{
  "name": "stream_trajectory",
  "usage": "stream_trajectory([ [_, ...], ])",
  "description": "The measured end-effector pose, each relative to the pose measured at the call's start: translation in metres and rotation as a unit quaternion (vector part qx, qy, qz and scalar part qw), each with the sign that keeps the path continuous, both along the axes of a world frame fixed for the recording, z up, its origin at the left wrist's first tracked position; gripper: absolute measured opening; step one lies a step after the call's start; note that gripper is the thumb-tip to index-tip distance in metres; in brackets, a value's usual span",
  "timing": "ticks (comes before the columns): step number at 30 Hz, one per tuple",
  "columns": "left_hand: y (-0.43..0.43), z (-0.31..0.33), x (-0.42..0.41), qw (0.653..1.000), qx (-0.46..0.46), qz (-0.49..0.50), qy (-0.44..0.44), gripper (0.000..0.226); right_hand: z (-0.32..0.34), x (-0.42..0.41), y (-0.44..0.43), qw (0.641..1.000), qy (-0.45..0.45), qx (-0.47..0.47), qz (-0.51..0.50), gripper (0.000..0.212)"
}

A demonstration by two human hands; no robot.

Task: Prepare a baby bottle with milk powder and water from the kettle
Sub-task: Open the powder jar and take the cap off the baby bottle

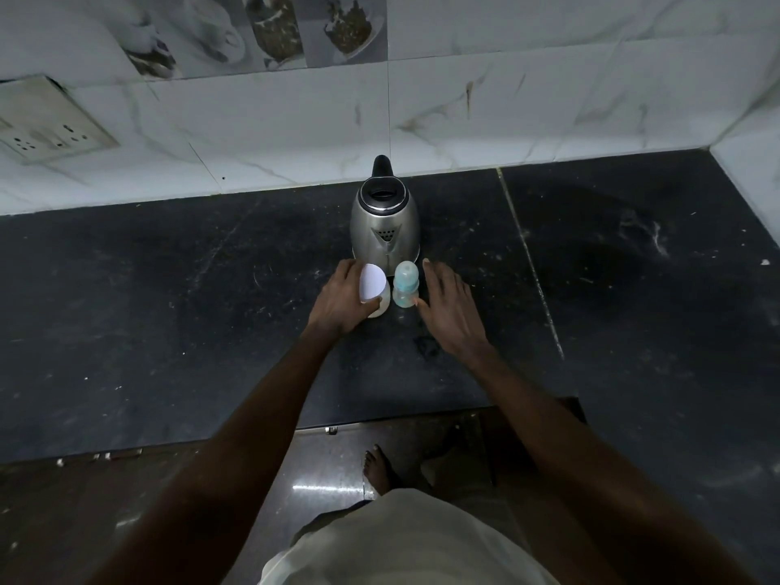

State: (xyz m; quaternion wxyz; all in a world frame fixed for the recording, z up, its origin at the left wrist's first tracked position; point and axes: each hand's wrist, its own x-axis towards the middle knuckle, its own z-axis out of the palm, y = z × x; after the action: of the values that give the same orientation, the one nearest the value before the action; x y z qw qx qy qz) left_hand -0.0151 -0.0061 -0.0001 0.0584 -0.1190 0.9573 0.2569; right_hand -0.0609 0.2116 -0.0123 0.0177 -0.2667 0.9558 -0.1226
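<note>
- Left hand [339, 299] — fingers and thumb curled round the powder container [373, 289], a pale tub with a white lid; the lid is on.
- Right hand [447, 301] — fingers spread and fairly straight, holding nothing; the thumb tip is at the base of the baby bottle [405, 285], contact uncertain.
- Baby bottle — upright between the two hands, just beside the container; teal collar and clear cap fitted. Contents cannot be told.
- Kettle [385, 230] — steel, black lid down, standing just beyond both hands' fingertips, spout toward the person.
- Counter [169, 310] — dark stone, under both hands.
- Progress, as judged: early stage. All three items are gathered, nothing opened. Left to do: uncap bottle, open container, add powder, pour water, close, mix.
</note>
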Motion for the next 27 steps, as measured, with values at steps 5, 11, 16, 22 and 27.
stream_trajectory([
  [5, -0.007, -0.006, 0.021, 1.000, 0.009, -0.014, 0.010, 0.082, -0.014, 0.020, 0.001, 0.998, 0.030, -0.043, 0.043, 0.058],
  [11, -0.006, -0.011, 0.046, 0.999, 0.016, -0.029, 0.021, 0.081, -0.026, 0.046, -0.010, 0.992, -0.080, -0.051, 0.087, 0.068],
  [16, -0.001, -0.020, 0.071, 0.998, 0.017, -0.034, 0.044, 0.079, -0.036, 0.062, -0.015, 0.977, -0.178, -0.079, 0.091, 0.089],
  [22, 0.007, -0.027, 0.092, 0.998, 0.024, -0.028, 0.057, 0.079, -0.039, 0.080, -0.018, 0.957, -0.249, -0.137, 0.064, 0.093],
  [27, 0.005, -0.029, 0.102, 0.996, 0.035, -0.048, 0.066, 0.077, -0.041, 0.092, -0.019, 0.949, -0.263, -0.166, 0.042, 0.093],
])
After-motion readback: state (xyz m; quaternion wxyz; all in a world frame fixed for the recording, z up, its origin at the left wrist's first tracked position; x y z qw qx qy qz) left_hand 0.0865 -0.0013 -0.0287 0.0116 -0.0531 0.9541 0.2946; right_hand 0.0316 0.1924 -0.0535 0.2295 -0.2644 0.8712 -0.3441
